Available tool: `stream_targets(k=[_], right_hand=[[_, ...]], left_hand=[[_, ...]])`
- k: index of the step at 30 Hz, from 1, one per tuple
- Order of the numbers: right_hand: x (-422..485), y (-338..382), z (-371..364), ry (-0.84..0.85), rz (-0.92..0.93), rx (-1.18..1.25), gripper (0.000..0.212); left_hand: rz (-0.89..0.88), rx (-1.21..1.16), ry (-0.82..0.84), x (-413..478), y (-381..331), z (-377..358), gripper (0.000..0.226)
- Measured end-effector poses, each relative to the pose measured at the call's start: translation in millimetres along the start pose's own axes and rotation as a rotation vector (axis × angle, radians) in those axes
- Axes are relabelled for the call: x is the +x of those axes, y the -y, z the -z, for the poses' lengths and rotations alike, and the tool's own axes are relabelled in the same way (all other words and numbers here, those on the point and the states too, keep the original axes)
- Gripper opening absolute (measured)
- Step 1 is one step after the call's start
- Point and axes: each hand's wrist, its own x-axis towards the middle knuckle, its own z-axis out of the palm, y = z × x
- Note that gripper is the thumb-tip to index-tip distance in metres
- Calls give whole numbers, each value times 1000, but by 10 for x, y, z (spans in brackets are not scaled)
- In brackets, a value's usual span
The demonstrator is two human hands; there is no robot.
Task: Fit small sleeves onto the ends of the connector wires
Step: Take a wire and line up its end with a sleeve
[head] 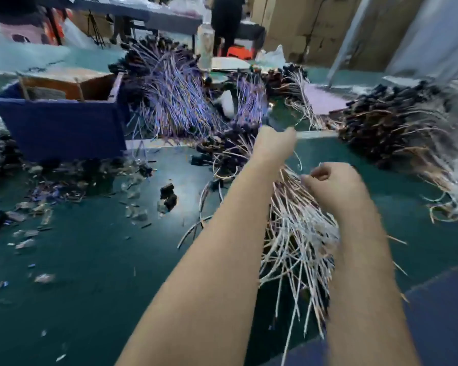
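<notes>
A heap of white and brown connector wires (pixel 294 233) with black plugs lies on the green table (pixel 95 260) between my forearms. My left hand (pixel 273 146) reaches forward over the heap, fingers curled, and pinches a thin white wire that hangs down from it. My right hand (pixel 333 186) hovers over the heap with fingers curled toward the thumb; motion blur hides whether anything small sits between them. No sleeve can be made out in the blur.
A blue-sided cardboard box (pixel 61 122) stands at the left. Purple wire bundles (pixel 175 101) pile behind it, a dark brown-wired pile (pixel 397 128) sits at the right. Loose black plugs (pixel 168 196) and clear scraps litter the left of the table. A person stands far back.
</notes>
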Motion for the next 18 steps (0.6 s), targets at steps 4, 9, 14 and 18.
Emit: stream_targets(k=[4, 9, 14, 18], right_hand=[[74, -202, -349, 50, -136, -9, 7], [106, -35, -411, -149, -44, 66, 16], [-29, 569, -567, -187, 203, 275, 12], [-203, 1108, -900, 29, 372, 303, 13]], left_hand=[[37, 103, 5, 142, 469, -76, 22], [142, -195, 39, 155, 379, 37, 19], [-49, -262, -123, 64, 210, 522, 16], [-207, -394, -385, -67, 45, 1225, 28]])
